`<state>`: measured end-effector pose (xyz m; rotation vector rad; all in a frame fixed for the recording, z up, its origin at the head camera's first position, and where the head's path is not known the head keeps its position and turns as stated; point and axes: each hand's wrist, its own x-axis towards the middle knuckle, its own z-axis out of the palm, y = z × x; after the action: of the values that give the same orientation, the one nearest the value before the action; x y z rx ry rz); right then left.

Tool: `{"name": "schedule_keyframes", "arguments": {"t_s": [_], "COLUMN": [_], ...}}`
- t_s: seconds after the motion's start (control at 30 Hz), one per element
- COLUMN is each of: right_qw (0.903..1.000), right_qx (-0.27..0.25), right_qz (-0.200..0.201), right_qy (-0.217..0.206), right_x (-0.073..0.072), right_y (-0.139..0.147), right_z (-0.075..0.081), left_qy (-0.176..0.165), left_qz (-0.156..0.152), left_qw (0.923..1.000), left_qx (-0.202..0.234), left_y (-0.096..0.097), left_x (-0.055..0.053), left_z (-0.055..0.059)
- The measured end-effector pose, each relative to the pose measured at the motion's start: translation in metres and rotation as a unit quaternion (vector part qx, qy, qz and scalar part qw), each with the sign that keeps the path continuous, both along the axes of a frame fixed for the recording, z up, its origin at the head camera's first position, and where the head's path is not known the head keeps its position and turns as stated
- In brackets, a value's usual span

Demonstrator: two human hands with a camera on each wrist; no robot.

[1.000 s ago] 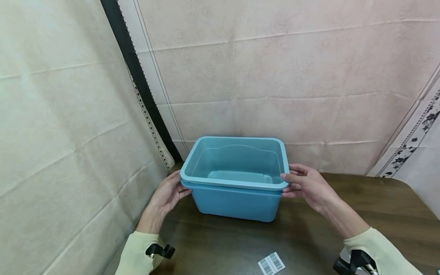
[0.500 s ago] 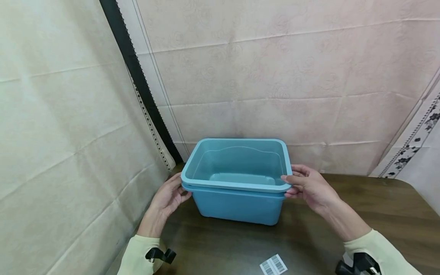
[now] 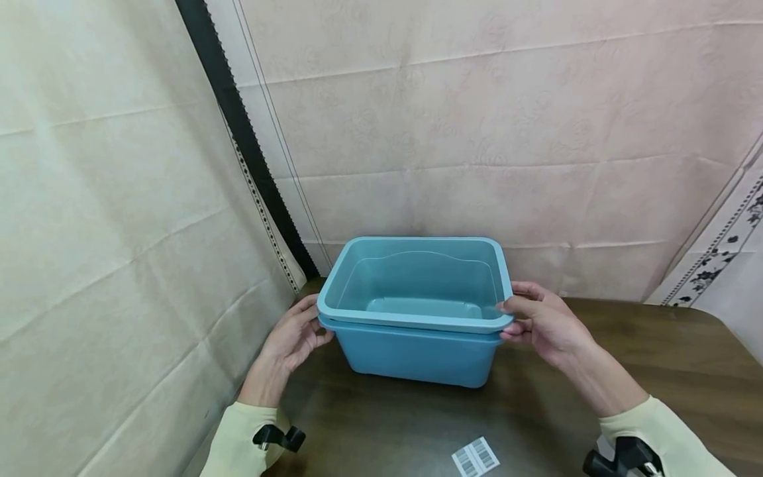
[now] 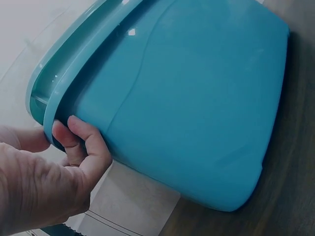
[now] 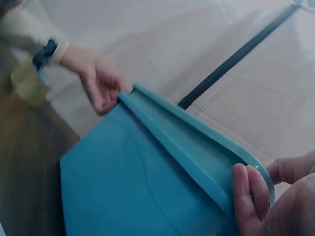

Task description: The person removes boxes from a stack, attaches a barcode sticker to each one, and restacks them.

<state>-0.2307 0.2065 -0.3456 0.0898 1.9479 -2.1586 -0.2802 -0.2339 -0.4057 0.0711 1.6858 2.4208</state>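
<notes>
Two blue plastic bins are nested, one inside the other, in the middle of the head view. The upper bin (image 3: 417, 322) is a paler blue, and its rim stands a little above the rim of the lower bin (image 3: 417, 358). At the left end my left hand (image 3: 295, 336) grips the lower bin's rim, its fingers curled beneath it in the left wrist view. My right hand (image 3: 545, 324) pinches the upper bin's rim at the right end. Its thumb is on the inner side, and its fingers (image 5: 243, 189) reach between the two rims.
The bins are over a dark wooden table (image 3: 369, 430), close to the cloth-covered back wall (image 3: 477, 132). A white barcode label (image 3: 475, 457) lies on the tabletop in front. Another cloth wall (image 3: 119, 265) rises beside the left arm.
In the head view the bins and my right hand have shifted slightly to the right. The camera view has also moved a little. Both hands stay at the rims.
</notes>
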Motion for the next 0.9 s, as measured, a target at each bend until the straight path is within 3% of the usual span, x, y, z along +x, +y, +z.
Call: {"name": "schedule_keyframes", "arguments": {"t_s": [0.2, 0.47, 0.6, 0.7, 0.9], "right_qw": [0.9966, 0.9902, 0.9899, 0.9928, 0.9991], "right_qx": [0.074, 0.12, 0.115, 0.097, 0.01], "right_qz": [-0.023, 0.014, 0.005, -0.018, -0.029], "right_qy": [0.026, 0.07, 0.083, 0.068, 0.031], "right_x": [-0.001, 0.001, 0.002, 0.003, 0.002], "right_y": [-0.006, -0.009, -0.011, -0.013, -0.014], "right_z": [0.004, 0.007, 0.007, 0.006, 0.005], "left_qy": [-0.003, -0.011, -0.016, -0.014, -0.015], "left_qz": [0.007, 0.02, 0.027, 0.029, 0.039], "left_qw": [0.9999, 0.9995, 0.9992, 0.9989, 0.9981], "left_qx": [-0.012, -0.022, -0.027, -0.034, -0.044], "left_y": [0.002, 0.001, 0.002, 0.003, 0.007], "left_x": [-0.001, -0.002, -0.001, 0.0, 0.002], "left_z": [0.005, 0.009, 0.009, 0.009, 0.008]}}
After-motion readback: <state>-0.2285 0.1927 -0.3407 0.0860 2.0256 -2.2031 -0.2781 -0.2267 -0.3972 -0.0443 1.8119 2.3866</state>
